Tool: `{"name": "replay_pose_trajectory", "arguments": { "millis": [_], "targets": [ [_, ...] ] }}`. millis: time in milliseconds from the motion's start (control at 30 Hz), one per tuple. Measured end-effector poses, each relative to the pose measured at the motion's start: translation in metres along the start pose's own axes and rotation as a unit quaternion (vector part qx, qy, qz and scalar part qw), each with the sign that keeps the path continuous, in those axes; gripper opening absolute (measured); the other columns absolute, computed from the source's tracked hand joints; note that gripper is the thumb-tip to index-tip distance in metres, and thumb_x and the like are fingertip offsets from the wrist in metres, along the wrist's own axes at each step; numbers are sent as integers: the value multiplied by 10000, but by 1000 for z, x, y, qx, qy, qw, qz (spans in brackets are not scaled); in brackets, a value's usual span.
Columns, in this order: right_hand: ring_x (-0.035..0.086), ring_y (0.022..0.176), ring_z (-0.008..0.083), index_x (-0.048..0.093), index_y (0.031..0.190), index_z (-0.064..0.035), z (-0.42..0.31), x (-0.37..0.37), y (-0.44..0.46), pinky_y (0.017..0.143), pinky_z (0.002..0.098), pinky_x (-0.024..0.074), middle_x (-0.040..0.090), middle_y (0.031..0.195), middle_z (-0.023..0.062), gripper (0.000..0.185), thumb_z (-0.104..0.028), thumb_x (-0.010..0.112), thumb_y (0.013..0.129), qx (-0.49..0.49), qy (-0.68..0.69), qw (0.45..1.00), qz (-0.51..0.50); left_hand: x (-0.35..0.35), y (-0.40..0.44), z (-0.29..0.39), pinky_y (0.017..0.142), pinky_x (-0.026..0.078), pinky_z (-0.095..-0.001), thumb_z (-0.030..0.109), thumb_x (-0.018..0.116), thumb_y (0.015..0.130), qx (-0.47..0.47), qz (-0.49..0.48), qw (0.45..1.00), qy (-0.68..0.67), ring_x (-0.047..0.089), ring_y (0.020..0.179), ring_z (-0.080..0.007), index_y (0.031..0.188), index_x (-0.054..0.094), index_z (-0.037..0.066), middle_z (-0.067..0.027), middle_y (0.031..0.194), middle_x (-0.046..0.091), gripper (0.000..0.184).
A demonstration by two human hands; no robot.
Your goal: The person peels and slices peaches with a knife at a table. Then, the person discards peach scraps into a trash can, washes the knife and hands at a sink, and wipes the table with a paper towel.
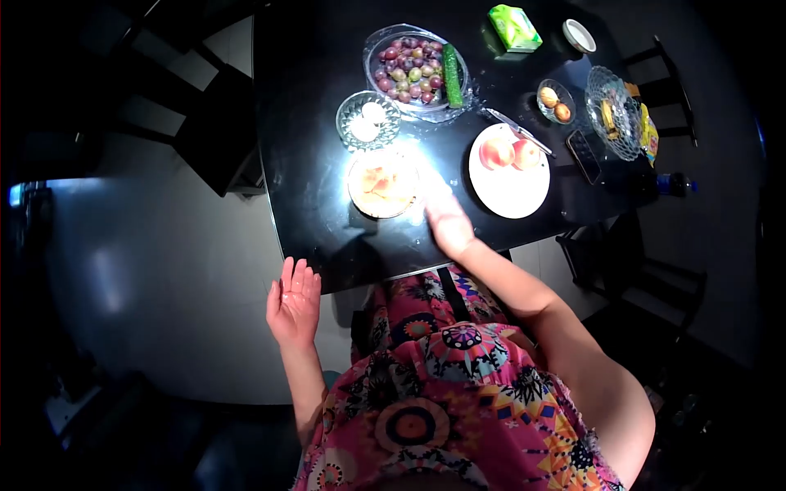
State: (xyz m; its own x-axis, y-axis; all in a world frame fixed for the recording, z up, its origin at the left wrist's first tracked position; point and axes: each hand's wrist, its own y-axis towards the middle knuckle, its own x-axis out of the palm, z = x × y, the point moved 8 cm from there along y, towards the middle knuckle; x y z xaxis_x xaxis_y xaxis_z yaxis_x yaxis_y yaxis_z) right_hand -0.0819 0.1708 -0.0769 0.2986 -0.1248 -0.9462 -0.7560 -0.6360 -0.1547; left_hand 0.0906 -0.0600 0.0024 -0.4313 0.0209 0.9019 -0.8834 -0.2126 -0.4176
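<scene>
My left hand (295, 304) is raised off the table's near-left edge, palm up and fingers stretched out, with nothing in it. Over the table, my right hand (448, 219) reaches forward beside a round dish of cut fruit pieces (381, 182). Its fingers look extended and hold nothing I can see, though bright glare washes out the tips. To the right of that hand is a white plate (512, 196) with two reddish round fruits (497, 153) on it. A knife (517, 131) lies at the plate's far side. Behind the cut fruit, a glass bowl (345, 123) holds white, egg-like rounds.
At the back, a wrapped bowl of grapes (407, 69) has a cucumber (452, 76) along its side. A green tissue pack (515, 29), a small white bowl (579, 36), a phone (584, 157) and a glass fruit basket (602, 94) stand rightward. Chairs surround the black table (307, 221).
</scene>
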Motion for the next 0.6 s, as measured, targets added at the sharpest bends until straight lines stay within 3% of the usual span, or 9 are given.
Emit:
{"name": "replay_pose_trajectory", "arguments": {
  "millis": [167, 267, 333, 367, 400, 467, 500, 533, 600],
  "targets": [
    [400, 1121, 329, 324, 1245, 4, 22, 6, 1, 924, 363, 345, 375, 1238, 220, 543, 4, 415, 710, 147, 77, 986, -21, 28, 18, -21, 960, 330, -409, 219, 360, 881, -66, -25, 994, 80, 481, 1054, -283, 1193, 404, 2, -190, 1154, 483, 382],
    [447, 1090, 290, 447, 1154, -10, -17, 8, -51, 914, 337, 369, 460, 1176, 159, 395, -42, 442, 760, -70, 41, 996, 42, 51, 27, -40, 958, 333, -406, 218, 359, 882, -89, -50, 992, 77, 490, 1043, -282, 1179, 420, 2, -185, 1131, 502, 371],
    [584, 798, 253, 564, 893, -36, -17, -30, -84, 722, 343, 465, 595, 824, 104, 160, -115, 487, 777, -206, 134, 955, 168, 57, 38, -55, 957, 333, -406, 221, 361, 883, -98, -45, 992, 65, 492, 1041, -280, 1169, 430, 5, -180, 1118, 514, 365],
    [573, 910, 204, 582, 978, -63, 2, -12, -85, 781, 282, 464, 581, 1002, 53, 232, -132, 528, 763, -197, 125, 969, 82, 59, 44, -62, 958, 333, -407, 222, 362, 882, -103, -43, 992, 63, 492, 1041, -280, 1169, 430, 6, -180, 1116, 515, 365],
    [585, 855, 213, 594, 925, -73, 11, -12, -77, 724, 281, 480, 601, 931, 53, 189, -84, 532, 747, -180, 89, 978, -51, 62, 51, -69, 958, 332, -407, 223, 364, 882, -106, -41, 992, 60, 492, 1041, -280, 1169, 430, 7, -180, 1115, 516, 365],
    [585, 799, 229, 595, 886, -62, 15, -80, -57, 700, 297, 480, 601, 891, 53, 174, -54, 528, 727, -152, 127, 980, -36, 77, 58, -82, 951, 341, -407, 225, 374, 877, -124, -24, 989, 75, 506, 1024, -278, 1161, 438, 9, -178, 1102, 526, 362],
    [582, 721, 233, 583, 861, -46, 24, -124, -42, 624, 307, 476, 580, 775, 87, 182, -32, 530, 687, -162, 136, 974, 76, 82, 65, -90, 946, 347, -407, 225, 376, 876, -127, -2, 988, 84, 510, 1018, -276, 1160, 438, 9, -176, 1097, 530, 362],
    [573, 689, 222, 576, 862, -25, 55, -147, -25, 608, 286, 465, 568, 774, 103, 168, -24, 526, 701, -151, 267, 937, 166, 84, 72, -99, 941, 353, -406, 225, 378, 875, -129, 19, 987, 92, 515, 1012, -274, 1158, 439, 9, -174, 1092, 533, 362],
    [575, 689, 204, 598, 829, -20, 116, -205, 3, 617, 283, 464, 584, 750, 114, 113, -29, 521, 745, -10, 223, 942, 252, 91, 87, -119, 943, 354, -403, 225, 391, 868, -133, 36, 985, 99, 514, 1017, -274, 1155, 438, 6, -172, 1087, 538, 364]
  ]
}}
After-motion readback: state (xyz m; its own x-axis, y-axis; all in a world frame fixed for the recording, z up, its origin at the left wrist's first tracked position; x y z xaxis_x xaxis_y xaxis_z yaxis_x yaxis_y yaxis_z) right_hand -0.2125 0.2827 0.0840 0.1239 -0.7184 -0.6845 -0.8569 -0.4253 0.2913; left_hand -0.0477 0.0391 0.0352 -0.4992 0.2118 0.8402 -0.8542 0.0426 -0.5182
